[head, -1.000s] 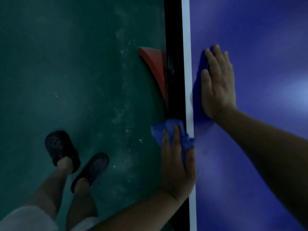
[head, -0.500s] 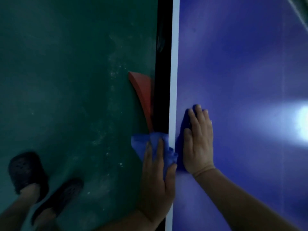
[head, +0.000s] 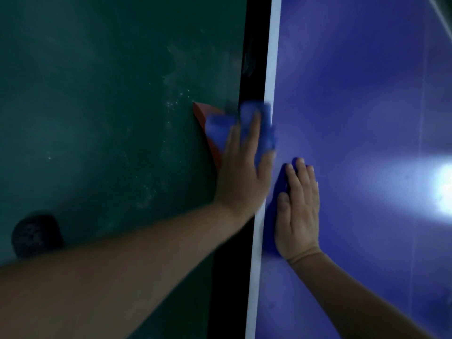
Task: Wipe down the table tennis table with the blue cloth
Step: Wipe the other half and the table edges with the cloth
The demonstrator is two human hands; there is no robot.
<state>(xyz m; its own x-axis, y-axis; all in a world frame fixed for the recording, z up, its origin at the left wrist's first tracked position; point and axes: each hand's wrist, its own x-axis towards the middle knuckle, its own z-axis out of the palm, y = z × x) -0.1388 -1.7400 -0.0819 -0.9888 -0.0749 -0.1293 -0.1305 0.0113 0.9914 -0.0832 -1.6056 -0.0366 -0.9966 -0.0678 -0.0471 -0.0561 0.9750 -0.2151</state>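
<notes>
View from the person's head, looking down along one side of a table tennis table (head: 354, 94). Its blue top fills the right half of the picture.

Nearest, the bare left forearm (head: 122, 277) reaches in from the lower left, over the floor, towards the table's side. The right forearm (head: 354, 297) comes in from the lower right, over the tabletop.

The right hand (head: 298, 209) lies flat, palm down, on the blue top just inside the white edge line (head: 271, 69). Its fingers are straight, close together and pointing away from the person.

A little farther on, the left hand (head: 242, 172) holds the blue cloth (head: 247, 121) at the table's edge. Its fingers lie long over the cloth on the outer side, and the thumb sits on the tabletop side, with cloth bunched between them. This area is blurred, so the exact grip is unclear. The cloth is crumpled and drapes across the edge. It is wider across the edge than along it, with one corner hanging out over the floor.

The edge runs from near to far, leaning slightly right at the far end. Beyond the cloth, the white line and the black side (head: 254, 57) next to it continue to the top of the picture. The blue top stretches right to a bright glare (head: 444, 189), crossed by a faint pale line (head: 422, 118).

On the left is a dark green floor (head: 97, 94) with pale speckles. A dark shoe (head: 36, 233) shows near the forearm. A red wedge (head: 201, 113) sits below the cloth, and the cloth hides part of it.
</notes>
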